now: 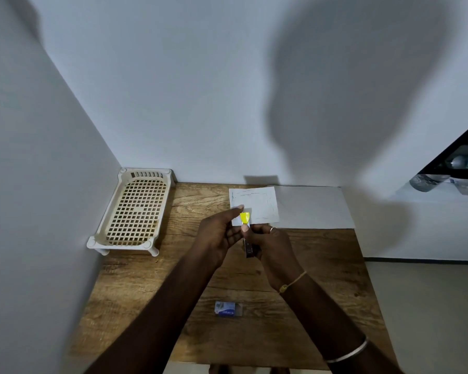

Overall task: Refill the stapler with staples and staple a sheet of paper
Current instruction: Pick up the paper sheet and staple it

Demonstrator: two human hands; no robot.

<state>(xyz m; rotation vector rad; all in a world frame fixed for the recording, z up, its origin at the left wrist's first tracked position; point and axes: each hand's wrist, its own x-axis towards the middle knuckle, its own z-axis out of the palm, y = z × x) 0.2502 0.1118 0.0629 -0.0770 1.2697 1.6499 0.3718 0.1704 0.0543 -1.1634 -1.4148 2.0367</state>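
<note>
Left hand (222, 233) and right hand (273, 244) together clasp the yellow-capped, dark-bodied stapler (246, 218). Flat white paper (262, 202) lies just beyond it.

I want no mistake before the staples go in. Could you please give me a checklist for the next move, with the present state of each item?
1. Stapler held firmly: ok. The left hand and right hand both grip the stapler above the table.
2. Stapler open for loading: cannot tell, fingers hide it.
3. Staple box close by: ok, it lies on the table near the person.
4. Staple box open: cannot tell.
5. A hand free to take staples: not ok, both hold the stapler.
6. Paper ready: ok, it lies flat beyond the hands.
</note>
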